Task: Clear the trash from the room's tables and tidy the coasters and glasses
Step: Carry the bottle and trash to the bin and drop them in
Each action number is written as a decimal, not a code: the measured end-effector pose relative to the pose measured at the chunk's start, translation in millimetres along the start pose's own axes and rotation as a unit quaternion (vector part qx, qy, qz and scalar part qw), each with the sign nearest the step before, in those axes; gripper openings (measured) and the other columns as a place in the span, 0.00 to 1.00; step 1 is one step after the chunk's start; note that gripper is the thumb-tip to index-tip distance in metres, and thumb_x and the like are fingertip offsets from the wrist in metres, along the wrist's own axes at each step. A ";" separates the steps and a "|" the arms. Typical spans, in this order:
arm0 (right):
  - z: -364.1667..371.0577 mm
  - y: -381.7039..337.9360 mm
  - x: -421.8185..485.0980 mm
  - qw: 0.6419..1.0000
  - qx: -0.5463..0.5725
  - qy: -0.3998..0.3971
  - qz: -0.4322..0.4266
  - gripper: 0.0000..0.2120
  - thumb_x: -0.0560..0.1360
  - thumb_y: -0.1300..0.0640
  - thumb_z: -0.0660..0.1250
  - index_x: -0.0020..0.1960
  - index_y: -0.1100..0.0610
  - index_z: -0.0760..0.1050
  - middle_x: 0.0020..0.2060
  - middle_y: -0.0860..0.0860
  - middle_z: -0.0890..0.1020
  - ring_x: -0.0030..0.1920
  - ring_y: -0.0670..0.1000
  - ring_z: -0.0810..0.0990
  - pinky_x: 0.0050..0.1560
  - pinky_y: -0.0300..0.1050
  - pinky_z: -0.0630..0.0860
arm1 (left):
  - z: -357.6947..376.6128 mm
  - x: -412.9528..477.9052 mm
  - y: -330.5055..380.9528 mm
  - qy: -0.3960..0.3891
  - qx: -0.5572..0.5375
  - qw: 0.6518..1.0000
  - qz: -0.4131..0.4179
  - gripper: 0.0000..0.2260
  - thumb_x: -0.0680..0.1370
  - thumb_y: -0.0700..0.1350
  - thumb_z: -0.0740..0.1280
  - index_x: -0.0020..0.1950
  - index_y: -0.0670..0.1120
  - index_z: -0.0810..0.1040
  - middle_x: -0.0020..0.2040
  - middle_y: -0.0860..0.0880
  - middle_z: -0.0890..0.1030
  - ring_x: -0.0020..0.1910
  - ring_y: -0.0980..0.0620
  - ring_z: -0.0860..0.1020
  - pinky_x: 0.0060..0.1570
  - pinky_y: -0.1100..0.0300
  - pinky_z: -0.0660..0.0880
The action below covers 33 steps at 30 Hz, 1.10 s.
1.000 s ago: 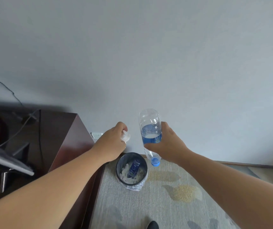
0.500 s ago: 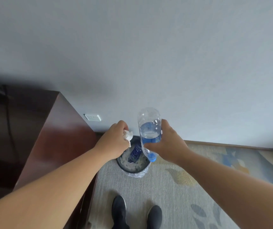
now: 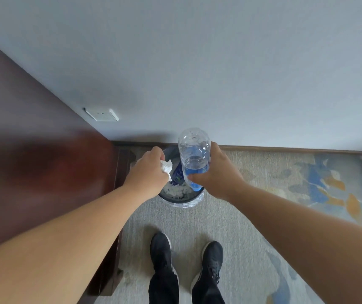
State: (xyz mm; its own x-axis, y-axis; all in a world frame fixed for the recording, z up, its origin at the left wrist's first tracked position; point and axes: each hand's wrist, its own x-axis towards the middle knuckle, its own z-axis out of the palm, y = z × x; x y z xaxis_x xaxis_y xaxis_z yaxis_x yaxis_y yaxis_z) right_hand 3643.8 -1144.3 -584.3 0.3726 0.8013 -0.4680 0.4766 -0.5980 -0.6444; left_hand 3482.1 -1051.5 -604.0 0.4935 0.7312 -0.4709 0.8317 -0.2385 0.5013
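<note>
Clear plastic bottle (image 3: 194, 154) with a blue label, a blue cap and some water inside. It is held upside down, base up and cap down, long axis close to vertical. The right hand (image 3: 216, 174) wraps it from the right, thumb across the front near the neck, the other fingers hidden behind. The cap end hangs over the right half of the bin's mouth, close to the near-right rim of the bin (image 3: 182, 199). Beside the bottle and not touching it, a crumpled white tissue (image 3: 166, 166) is pinched in the curled fingers of the left hand (image 3: 148, 174), over the left half of the same mouth. The key relation is that the opening lies straight below both grips, with neither hand clearly nearer. My reading is that letting go is all either item needs. The bottle's cap sits nearer the rim than the centre, so it may clip the edge, and the water gives it some weight. The bin is dark with a clear liner folded over its rim, and white paper and a blue wrapper already lie inside. It stands on pale carpet against the skirting, just beside the corner of a dark wood cabinet (image 3: 44, 161). A white wall socket (image 3: 101, 114) sits above that corner. Two black shoes (image 3: 161, 249) stand on the near side of the bin.
</note>
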 end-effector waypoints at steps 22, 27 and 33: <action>11.4 24.8 16.5 0.998 -0.017 -0.007 0.054 0.33 0.70 0.49 0.68 0.72 0.46 0.58 0.65 0.50 0.68 0.50 0.48 0.74 0.44 0.46 0.77 | 12.4 18.8 -25.9 0.007 0.025 0.999 -0.023 0.17 0.75 0.48 0.65 0.63 0.49 0.69 0.60 0.46 0.71 0.57 0.46 0.74 0.54 0.50 0.72; -22.9 -2.0 -3.0 0.999 -0.040 0.008 0.013 0.31 0.72 0.48 0.66 0.72 0.47 0.59 0.66 0.47 0.69 0.54 0.47 0.72 0.47 0.44 0.69 | -12.2 -1.5 7.7 0.020 0.020 1.000 -0.006 0.15 0.76 0.47 0.64 0.62 0.49 0.69 0.59 0.47 0.71 0.55 0.47 0.74 0.54 0.50 0.73; -87.6 -54.6 -43.4 0.995 -0.077 0.015 -0.061 0.29 0.73 0.47 0.65 0.72 0.49 0.61 0.67 0.49 0.69 0.53 0.47 0.74 0.50 0.44 0.71 | -58.8 -49.3 64.0 0.057 0.016 0.998 0.026 0.16 0.76 0.45 0.63 0.63 0.47 0.69 0.61 0.46 0.72 0.59 0.48 0.72 0.57 0.51 0.70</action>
State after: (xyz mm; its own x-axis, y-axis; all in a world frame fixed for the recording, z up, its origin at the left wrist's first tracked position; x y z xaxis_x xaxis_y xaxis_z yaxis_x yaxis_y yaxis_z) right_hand 3671.3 -1147.9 -475.8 0.3280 0.8683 -0.3722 0.6352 -0.4943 -0.5934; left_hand 3496.1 -1065.2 -506.0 0.5056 0.7852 -0.3575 0.8144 -0.2975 0.4983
